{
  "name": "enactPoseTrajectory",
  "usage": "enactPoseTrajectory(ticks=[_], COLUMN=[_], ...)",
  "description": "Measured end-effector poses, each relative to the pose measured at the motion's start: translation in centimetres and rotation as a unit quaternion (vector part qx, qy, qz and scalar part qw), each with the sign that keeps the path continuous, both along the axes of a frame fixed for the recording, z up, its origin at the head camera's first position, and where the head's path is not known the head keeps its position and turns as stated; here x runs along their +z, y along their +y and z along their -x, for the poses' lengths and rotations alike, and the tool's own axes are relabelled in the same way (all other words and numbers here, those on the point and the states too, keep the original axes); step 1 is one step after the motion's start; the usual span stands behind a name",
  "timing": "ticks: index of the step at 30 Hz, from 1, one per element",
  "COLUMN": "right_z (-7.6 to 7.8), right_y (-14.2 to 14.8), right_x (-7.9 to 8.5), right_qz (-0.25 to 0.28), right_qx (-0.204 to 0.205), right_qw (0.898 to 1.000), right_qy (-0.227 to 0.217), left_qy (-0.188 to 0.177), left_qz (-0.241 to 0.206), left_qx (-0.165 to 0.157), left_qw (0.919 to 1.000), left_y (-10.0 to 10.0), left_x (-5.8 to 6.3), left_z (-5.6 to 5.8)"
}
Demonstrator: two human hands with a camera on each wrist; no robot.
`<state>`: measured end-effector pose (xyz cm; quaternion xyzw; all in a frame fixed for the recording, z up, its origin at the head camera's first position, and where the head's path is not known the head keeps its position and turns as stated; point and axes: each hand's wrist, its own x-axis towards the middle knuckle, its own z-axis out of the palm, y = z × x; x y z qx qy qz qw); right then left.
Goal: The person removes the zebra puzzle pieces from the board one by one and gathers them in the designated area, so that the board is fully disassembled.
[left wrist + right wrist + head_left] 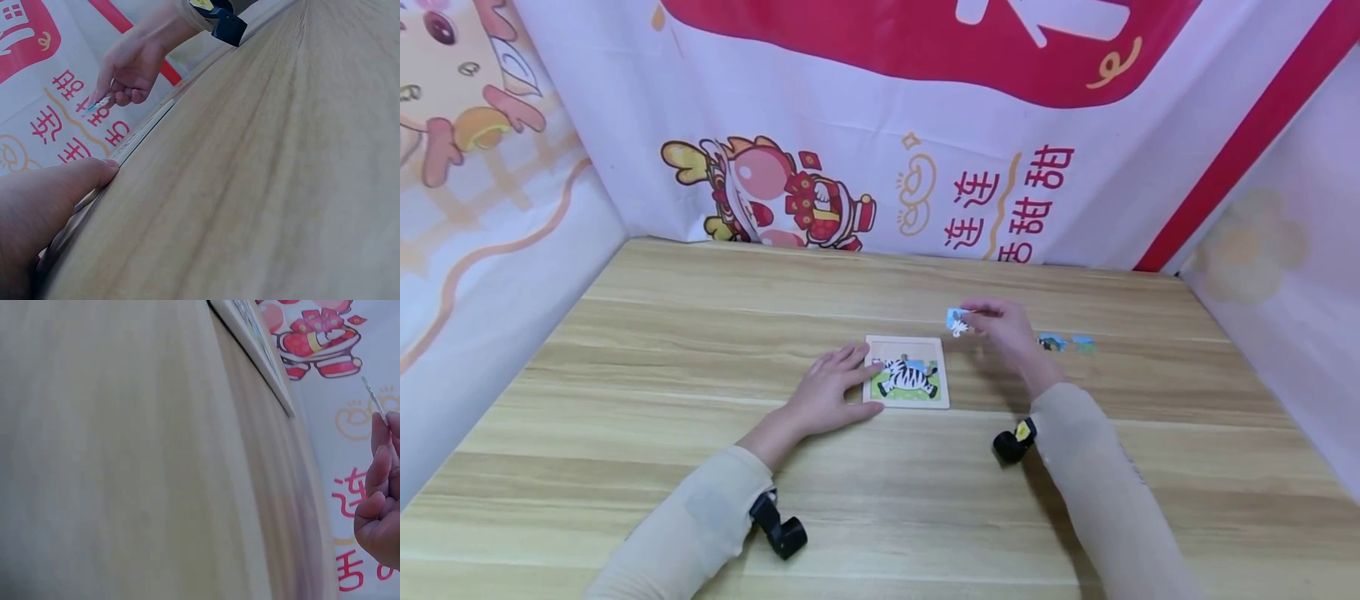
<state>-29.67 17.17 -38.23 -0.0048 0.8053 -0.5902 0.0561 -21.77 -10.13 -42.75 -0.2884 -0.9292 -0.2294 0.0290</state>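
Note:
A small wooden puzzle board [907, 372] with a zebra picture lies mid-table; in the left wrist view its edge [142, 132] shows as a thin strip. My left hand [832, 387] rests flat on the table with straight fingers touching the board's left edge. My right hand [1006, 327] hovers just right of and beyond the board, pinching a small blue-and-white puzzle piece [958, 321] between thumb and fingers. The piece [97, 105] is held above the table, and appears edge-on [374, 399] in the right wrist view.
Two loose puzzle pieces [1066, 342] lie on the wooden table [700, 333] right of my right hand. Printed cloth walls [880, 125] close in the table at the back and both sides. A black wrist camera mount [1013, 442] sits on each forearm.

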Motion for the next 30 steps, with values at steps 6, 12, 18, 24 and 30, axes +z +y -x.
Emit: enactPoseTrajectory(ticks=[6, 12, 18, 24, 30], right_z=[0.6, 1.1, 2.0, 2.4, 2.1], right_y=[1.9, 4.1, 5.9, 7.2, 7.6], right_x=[0.2, 0.2, -0.6, -1.4, -1.5], right_qz=[0.003, -0.019, -0.038, -0.039, -0.021], right_qx=[0.008, 0.012, -0.01, -0.022, -0.033], right_qw=[1.0, 0.999, 0.998, 0.998, 0.999], right_qy=[-0.022, -0.032, -0.045, -0.042, -0.028], left_qy=[0.001, 0.004, 0.002, 0.001, 0.003], left_qz=[-0.001, 0.0, -0.001, 0.002, 0.001], left_qx=[0.0, -0.001, 0.001, -0.001, -0.002], left_qw=[1.0, 1.0, 1.0, 1.0, 1.0], left_y=[-0.1, -0.2, -0.2, 0.0, 0.1], left_x=[0.1, 0.0, 0.1, 0.1, 0.0], left_z=[0.0, 0.0, -0.1, -0.1, 0.0])
